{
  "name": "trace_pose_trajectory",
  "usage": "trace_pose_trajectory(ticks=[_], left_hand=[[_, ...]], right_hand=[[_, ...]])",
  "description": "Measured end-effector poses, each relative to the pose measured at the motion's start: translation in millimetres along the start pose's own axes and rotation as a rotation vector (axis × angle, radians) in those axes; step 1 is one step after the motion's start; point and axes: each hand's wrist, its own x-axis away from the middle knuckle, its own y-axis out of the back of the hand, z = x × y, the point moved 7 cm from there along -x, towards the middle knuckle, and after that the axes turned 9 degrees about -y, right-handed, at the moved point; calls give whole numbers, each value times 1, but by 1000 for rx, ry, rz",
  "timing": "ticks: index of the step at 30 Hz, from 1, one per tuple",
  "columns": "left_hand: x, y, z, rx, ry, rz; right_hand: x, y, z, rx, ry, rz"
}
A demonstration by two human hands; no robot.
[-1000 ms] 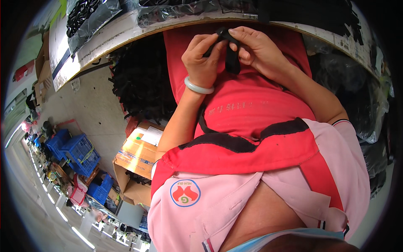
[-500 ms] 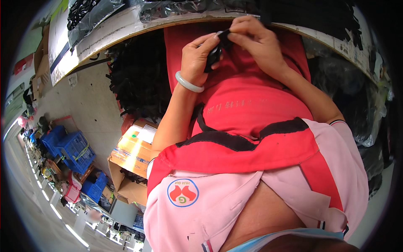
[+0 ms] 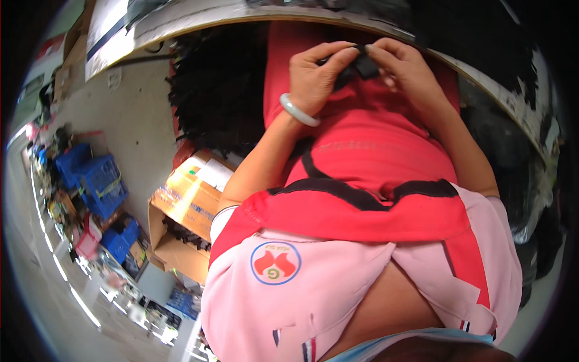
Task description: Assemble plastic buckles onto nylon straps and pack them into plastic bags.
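Both hands meet over the lap of my red apron (image 3: pixel 374 123), just below the table edge. My left hand (image 3: pixel 316 75), with a pale bangle at the wrist, is closed on a small black strap-like piece (image 3: pixel 366 67), thumb and forefinger pinching its near side. My right hand (image 3: pixel 407 69) pinches the upper right end of the same piece between thumb and fingers. A flat, squarish flap hangs between the two hands. More black material shows behind the left thumb, and its exact shape is hidden by the fingers.
The worktable (image 3: pixel 199 35) curves across the top, with dark material on its right side. Below it at left lies a heap of black pieces (image 3: pixel 220 90). An open cardboard box (image 3: pixel 184 202) stands by my left elbow. Blue crates (image 3: pixel 99 181) sit farther left on the floor.
Seen against the view, both hands and the body have shifted right as the camera turned. The right hand has come down slightly, and the black piece now hangs as a flap between the hands.
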Motion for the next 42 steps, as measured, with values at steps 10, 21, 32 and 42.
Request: trace_pose_trajectory(ticks=[10,21,32,42], left_hand=[[58,116,-70,-285,291,145],[53,85,-38,-115,219,88],[44,33,21,528,568,124],[20,-10,21,265,426,69]], right_hand=[[-40,-16,10,17,160,86],[-4,-107,30,510,394,465],[-3,-26,2,119,-38,330],[17,2,17,392,499,25]])
